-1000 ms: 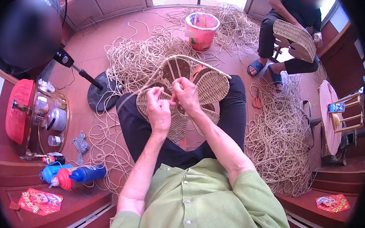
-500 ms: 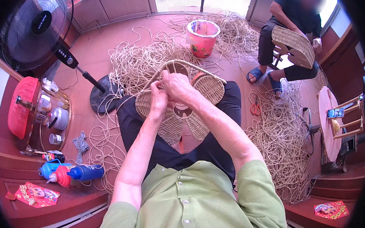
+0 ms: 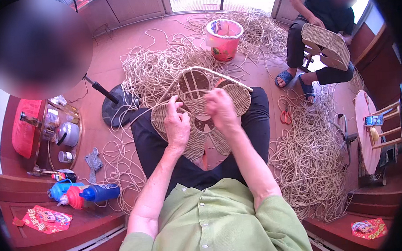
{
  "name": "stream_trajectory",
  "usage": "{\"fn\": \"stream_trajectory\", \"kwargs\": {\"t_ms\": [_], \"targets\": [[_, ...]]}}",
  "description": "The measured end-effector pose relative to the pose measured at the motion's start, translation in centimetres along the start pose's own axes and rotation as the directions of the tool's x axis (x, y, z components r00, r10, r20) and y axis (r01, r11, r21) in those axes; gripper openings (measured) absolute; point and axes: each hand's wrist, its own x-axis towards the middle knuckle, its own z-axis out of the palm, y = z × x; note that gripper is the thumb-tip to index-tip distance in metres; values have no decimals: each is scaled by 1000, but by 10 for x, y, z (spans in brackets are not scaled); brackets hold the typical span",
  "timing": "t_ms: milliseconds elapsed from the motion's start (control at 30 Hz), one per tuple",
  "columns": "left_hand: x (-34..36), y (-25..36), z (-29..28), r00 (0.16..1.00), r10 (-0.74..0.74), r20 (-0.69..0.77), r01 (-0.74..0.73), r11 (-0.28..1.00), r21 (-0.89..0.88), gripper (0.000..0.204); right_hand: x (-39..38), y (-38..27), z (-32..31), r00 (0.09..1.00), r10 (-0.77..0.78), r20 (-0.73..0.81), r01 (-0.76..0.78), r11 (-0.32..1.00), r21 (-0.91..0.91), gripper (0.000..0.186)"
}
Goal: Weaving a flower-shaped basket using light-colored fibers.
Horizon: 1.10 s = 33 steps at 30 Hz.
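Right hand has shifted rightward, away from the left hand, over the woven panel on the lap; both have curled fingers, cord grip indeterminable. Panel judged light, fairly stiff, best held by its rim; rope heap lies on the far side.

I see a straw-coloured woven piece lying across the person's lap. It looks like a big flower, with round petals going out from the middle. The side and bottom petals are covered in tight rows. Up top, a few pale cords stretch over dark brown. A cord-wrapped edge bends over it like a roof.
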Motion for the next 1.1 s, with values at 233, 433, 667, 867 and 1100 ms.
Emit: {"fn": "stream_trajectory", "kwargs": {"t_ms": [233, 433, 667, 867, 1100], "targets": [[7, -7, -3, 978, 206, 38, -207, 925, 319, 29, -176, -288, -222, 845, -378, -379, 379, 922, -74, 42], [11, -1, 20, 966, 247, 72, -254, 869, 424, 22, -195, -271, -140, 888, -444, -119, 63, 373, -926, 41], [16, -10, 16, 960, 271, -70, -225, 898, 377, 32, -239, -338, -320, 701, -456, -548, 462, 876, -138, 34], [31, -20, 8, 920, 310, -238, -222, 916, 333, 6, -208, -343, -189, 605, -646, -466, 552, 762, -339, 52], [51, -11, 4, 982, 56, -179, 46, 854, 519, 10, -116, -231, -85, 982, -172, -79, -178, -704, -687, 35]]}}
